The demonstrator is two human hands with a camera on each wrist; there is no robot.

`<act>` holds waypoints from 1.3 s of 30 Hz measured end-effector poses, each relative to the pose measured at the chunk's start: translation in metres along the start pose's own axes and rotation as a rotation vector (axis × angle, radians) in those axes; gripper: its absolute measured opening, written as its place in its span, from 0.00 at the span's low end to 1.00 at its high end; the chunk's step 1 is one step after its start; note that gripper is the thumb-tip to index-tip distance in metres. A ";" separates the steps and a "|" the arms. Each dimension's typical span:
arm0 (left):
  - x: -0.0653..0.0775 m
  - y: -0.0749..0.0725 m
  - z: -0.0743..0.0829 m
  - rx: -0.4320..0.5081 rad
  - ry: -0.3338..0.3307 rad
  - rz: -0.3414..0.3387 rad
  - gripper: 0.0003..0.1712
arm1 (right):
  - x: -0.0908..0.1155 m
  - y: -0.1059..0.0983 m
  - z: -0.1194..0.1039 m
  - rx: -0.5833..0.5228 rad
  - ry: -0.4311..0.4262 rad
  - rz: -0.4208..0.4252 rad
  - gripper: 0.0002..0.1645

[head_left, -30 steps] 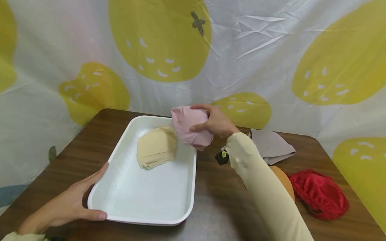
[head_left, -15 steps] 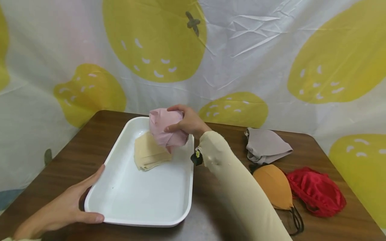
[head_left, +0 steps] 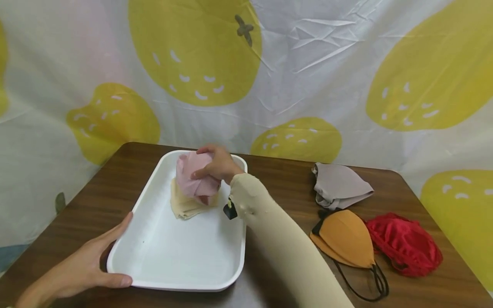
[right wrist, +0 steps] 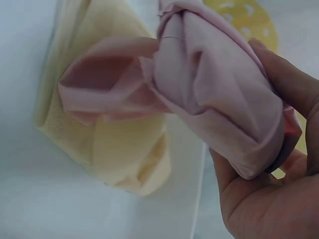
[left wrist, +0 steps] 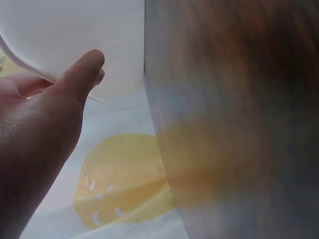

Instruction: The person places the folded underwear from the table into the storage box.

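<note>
In the head view, my right hand [head_left: 218, 164] holds a bundled pink cloth [head_left: 194, 175] over the far part of a white tray [head_left: 177, 265]. Fingers and thumb grip the bundle's side, as the right wrist view also shows, where a loose pink fold hangs from it. Below it a folded cream cloth [head_left: 182, 208] lies in the tray, partly covered by the pink one in the head view. Whether the two cloths touch, I cannot tell. My left hand [head_left: 82, 265] grips the tray's near left corner, thumb along the front wall and fingers at the left side.
On the brown table [head_left: 281, 184], to the tray's right, lie a folded grey cloth [head_left: 340, 186], an orange cloth face mask [head_left: 344, 237] with black cords, and a bunched red satin cloth [head_left: 406, 246]. A lemon-patterned curtain [head_left: 300, 77] hangs behind the table.
My right hand has carried the pink cloth left and then down, from the tray's right rim to over the cream cloth. The left hand keeps its place on the tray.
</note>
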State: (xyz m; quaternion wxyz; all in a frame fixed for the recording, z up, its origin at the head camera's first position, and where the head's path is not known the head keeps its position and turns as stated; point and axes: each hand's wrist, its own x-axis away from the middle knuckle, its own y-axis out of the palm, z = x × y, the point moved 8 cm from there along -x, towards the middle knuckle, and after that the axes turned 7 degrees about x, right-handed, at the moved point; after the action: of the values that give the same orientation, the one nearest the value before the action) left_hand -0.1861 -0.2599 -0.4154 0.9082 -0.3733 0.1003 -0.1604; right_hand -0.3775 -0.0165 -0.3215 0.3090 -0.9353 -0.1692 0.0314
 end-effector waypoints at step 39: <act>0.002 -0.001 0.012 -0.001 0.047 0.032 0.66 | 0.017 0.022 0.002 0.686 0.072 -0.170 0.43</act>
State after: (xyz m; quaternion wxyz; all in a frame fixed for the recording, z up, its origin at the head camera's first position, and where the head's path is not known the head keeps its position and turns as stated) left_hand -0.1814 -0.2537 -0.4068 0.9078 -0.3684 0.1274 -0.1547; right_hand -0.3551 -0.0265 -0.3354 0.6123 -0.7603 -0.2152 0.0276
